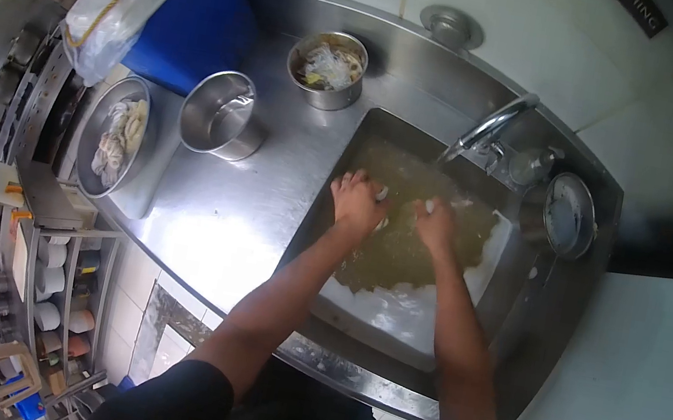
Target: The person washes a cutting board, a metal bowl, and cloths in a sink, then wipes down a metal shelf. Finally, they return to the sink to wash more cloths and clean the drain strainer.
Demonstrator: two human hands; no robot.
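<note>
Murky yellowish water with white foam point(401, 305) fills the steel sink point(351, 333). Just over the water is my left hand point(358, 202), its fingers curled, with a small whitish bit showing by the thumb. My right hand point(436, 224) is closed beside it, and a whitish piece peeks out at its fingertips. What the two hands hold is too small and half hidden to name. The curved tap point(492, 129) reaches over the sink's far side, close beyond both hands.
Left of the sink stand a steel pot point(223, 115), a pot of food scraps point(327, 70) and a steel bowl with pale cloth-like pieces point(117, 139). Behind them is a blue bin point(193, 30) with a plastic bag. A small pan point(570, 215) sits at the right rim.
</note>
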